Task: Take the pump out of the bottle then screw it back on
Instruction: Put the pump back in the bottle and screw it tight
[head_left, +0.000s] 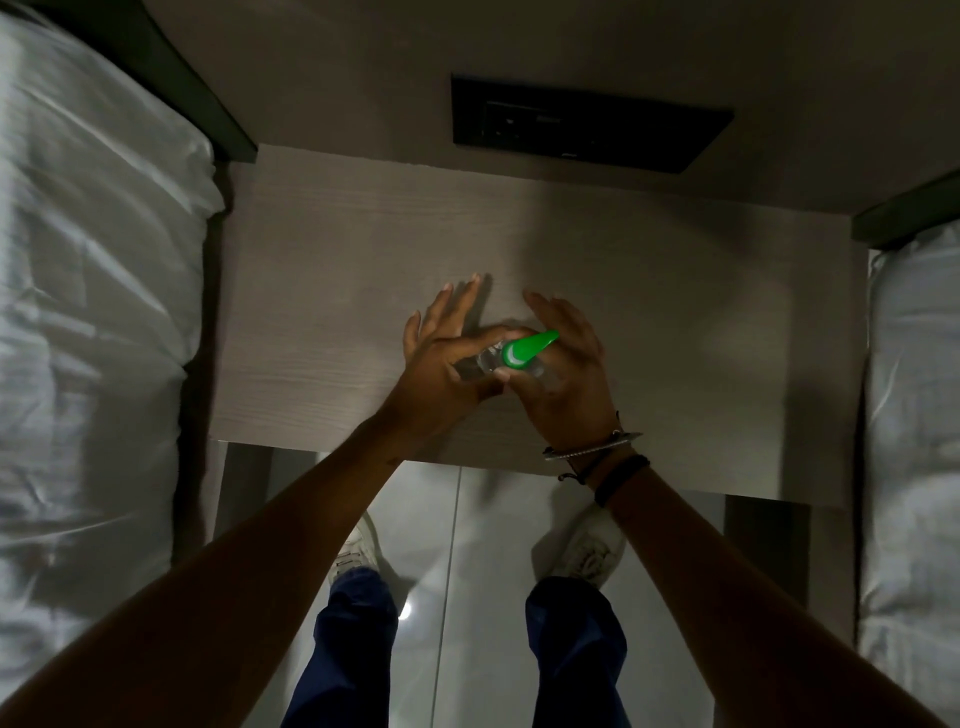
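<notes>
I see the clear bottle (480, 364) held above the bench (322, 312), toward its near edge, with the green pump (527, 349) seated on top. My left hand (447, 364) wraps the bottle; my right hand (563, 374) cups the far side, fingers (545, 312) loosely spread. I judge the unscrewing is just starting; next, my right must pinch the collar and twist.

Both forearms extended forward, converging. Left hand (441, 364) fingers splayed, thumb curled inward; right hand (563, 374) cupped, 2 wristbands.
</notes>
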